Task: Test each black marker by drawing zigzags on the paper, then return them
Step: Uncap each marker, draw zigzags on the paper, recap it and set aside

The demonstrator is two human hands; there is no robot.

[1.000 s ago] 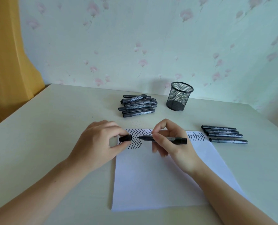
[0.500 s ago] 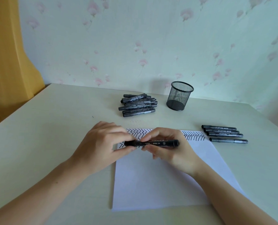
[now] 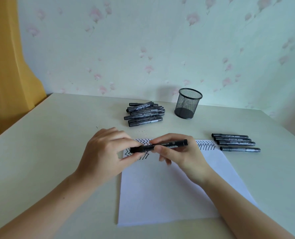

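Capped since a second ago, marker held by both hands' clamped fingers above paper's far edge.

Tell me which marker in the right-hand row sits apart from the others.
The nearest marker: it lies apart at the row's front, shifted right, while the other three markers lie packed together behind it.

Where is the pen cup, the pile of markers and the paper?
pen cup (image 3: 188, 102), head view, on its mesh wall
pile of markers (image 3: 144, 113), head view, middle of the heap
paper (image 3: 160, 192), head view, on its blank part
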